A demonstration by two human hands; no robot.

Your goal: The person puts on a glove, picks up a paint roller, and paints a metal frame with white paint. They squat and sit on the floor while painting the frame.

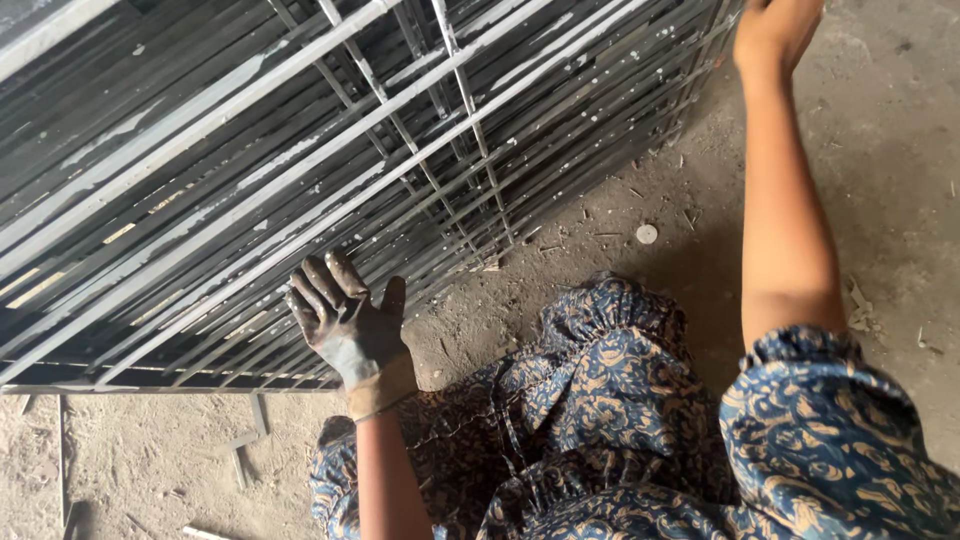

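We see a stack of dark metal grilles (300, 170) leaning over the dusty floor (900, 150). Our left hand (350, 325), blackened with grime, presses flat against the grilles' lower edge, fingers spread wide and gripping nothing. Our right hand (775, 30) reaches the grilles' upper right corner; whether it grips there we cannot tell. A small pale disc (647, 234) lies just below the grilles.
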